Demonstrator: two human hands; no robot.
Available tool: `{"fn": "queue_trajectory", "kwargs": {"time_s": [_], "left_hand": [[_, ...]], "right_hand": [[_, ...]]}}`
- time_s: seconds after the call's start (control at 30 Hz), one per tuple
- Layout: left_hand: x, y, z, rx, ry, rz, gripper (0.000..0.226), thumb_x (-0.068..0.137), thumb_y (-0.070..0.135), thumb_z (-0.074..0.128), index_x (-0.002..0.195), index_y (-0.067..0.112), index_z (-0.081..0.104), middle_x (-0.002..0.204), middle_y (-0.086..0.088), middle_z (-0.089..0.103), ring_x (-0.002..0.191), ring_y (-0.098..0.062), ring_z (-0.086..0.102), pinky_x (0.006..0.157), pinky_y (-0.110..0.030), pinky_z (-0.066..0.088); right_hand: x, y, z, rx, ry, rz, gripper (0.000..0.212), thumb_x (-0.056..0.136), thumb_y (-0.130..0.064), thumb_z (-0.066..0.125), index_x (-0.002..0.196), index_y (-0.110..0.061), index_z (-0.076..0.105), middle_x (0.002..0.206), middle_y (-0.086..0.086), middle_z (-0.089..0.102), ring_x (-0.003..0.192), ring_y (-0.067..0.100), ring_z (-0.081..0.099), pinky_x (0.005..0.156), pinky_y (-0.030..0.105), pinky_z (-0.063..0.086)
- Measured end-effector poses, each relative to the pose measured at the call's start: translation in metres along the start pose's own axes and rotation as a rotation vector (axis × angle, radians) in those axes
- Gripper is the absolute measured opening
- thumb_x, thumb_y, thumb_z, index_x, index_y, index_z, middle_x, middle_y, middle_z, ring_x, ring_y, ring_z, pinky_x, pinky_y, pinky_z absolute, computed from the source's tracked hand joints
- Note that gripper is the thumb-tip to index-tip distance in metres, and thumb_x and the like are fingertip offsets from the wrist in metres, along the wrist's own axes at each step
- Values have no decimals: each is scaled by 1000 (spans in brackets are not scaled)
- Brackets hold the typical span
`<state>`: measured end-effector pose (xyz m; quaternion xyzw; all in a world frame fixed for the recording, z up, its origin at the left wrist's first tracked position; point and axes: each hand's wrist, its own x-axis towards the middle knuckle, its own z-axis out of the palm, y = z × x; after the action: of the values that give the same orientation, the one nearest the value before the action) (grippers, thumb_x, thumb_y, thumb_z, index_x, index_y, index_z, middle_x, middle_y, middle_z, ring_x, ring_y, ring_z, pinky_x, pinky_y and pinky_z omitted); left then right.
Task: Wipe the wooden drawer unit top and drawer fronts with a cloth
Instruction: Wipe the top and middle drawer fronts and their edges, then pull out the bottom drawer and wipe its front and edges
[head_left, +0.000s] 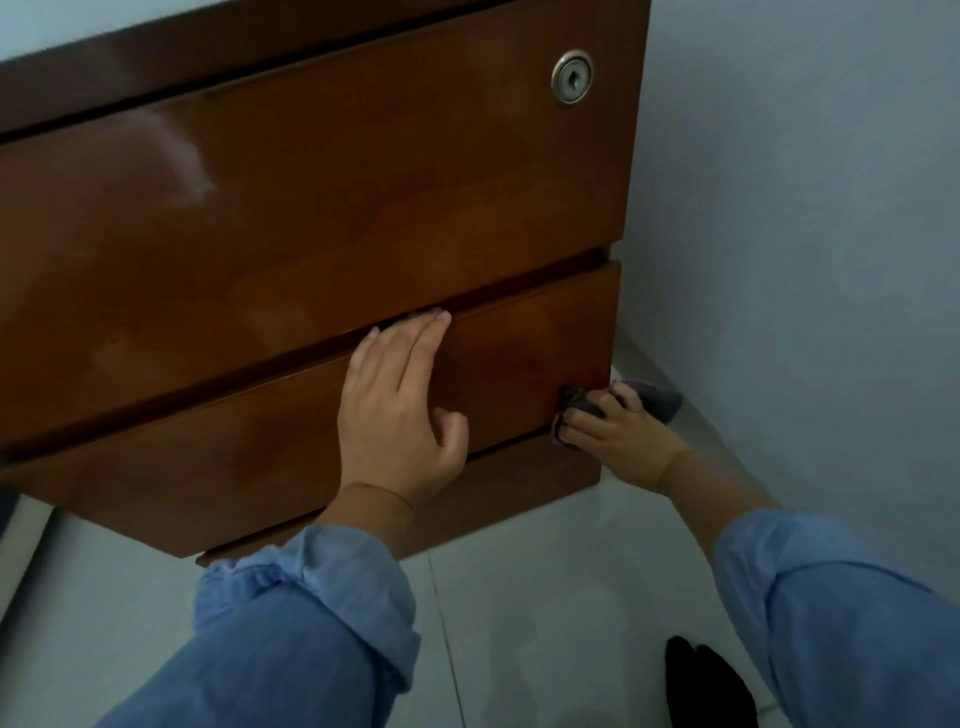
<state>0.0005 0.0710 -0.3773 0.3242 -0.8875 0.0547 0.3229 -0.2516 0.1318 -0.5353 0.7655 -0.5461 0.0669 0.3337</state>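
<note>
My right hand (618, 431) is clamping the cloth (649, 397) at the lower drawer front (260, 441) edge; my left hand (400, 410), fingers apart, is steadying it. I should be pressing evenly.

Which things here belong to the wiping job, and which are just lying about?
Job:
- drawer unit
- middle drawer front
- cloth, gripped by right hand
- left hand, flat on that drawer front

Lying about:
- lock
- dark object on floor
</note>
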Motion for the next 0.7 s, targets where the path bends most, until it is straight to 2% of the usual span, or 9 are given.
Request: {"fn": "queue_trajectory", "kwargs": {"time_s": [0.1,0.17,0.23,0.33,0.5,0.6,0.7], "left_hand": [[-1,0,-4,-3,-45,-5,71,69,20,50,139,8,45,138,-8,51,131,-21,41,119,-35,16],[-1,0,-8,0,-90,-14,72,70,21,49,140,9,44,139,-8,49,132,-20,39,119,-33,14],[1,3,-13,1,-128,-39,72,70,21,50,141,11,43,141,-6,49,133,-19,39,119,-30,12],[5,10,-27,8,-180,-63,70,76,22,50,144,15,40,146,-4,44,136,-19,36,118,-28,10],[-3,17,-55,2,-263,-69,69,89,18,50,152,18,21,158,3,22,143,-11,15,111,-23,6],[-28,10,-66,0,-240,-111,66,86,16,53,148,16,32,153,-2,34,141,-14,27,115,-26,14],[-65,-11,-74,-20,-277,-242,61,83,15,55,142,15,42,144,-6,46,134,-21,40,112,-34,29]], "right_hand": [[-20,-3,-8,46,-104,269,64,50,1,69,104,-23,46,106,3,54,91,31,42,84,43,32],[-24,-8,-23,109,-203,499,69,43,7,75,103,-19,52,101,7,61,89,33,46,78,46,42],[-18,-9,-45,163,-281,634,67,43,11,75,102,-16,59,101,10,61,86,37,52,71,48,48],[-3,0,-77,195,-327,676,58,57,9,68,109,-15,59,113,13,55,96,39,49,78,48,41],[18,13,-129,178,-341,724,54,75,-1,60,124,-20,47,131,10,39,114,36,36,88,44,31],[27,15,-149,256,-370,784,51,78,-4,62,122,-23,46,131,9,36,114,35,35,91,43,33],[26,9,-154,415,-391,890,42,83,-7,59,119,-25,48,128,8,39,109,36,38,89,43,36]]}}
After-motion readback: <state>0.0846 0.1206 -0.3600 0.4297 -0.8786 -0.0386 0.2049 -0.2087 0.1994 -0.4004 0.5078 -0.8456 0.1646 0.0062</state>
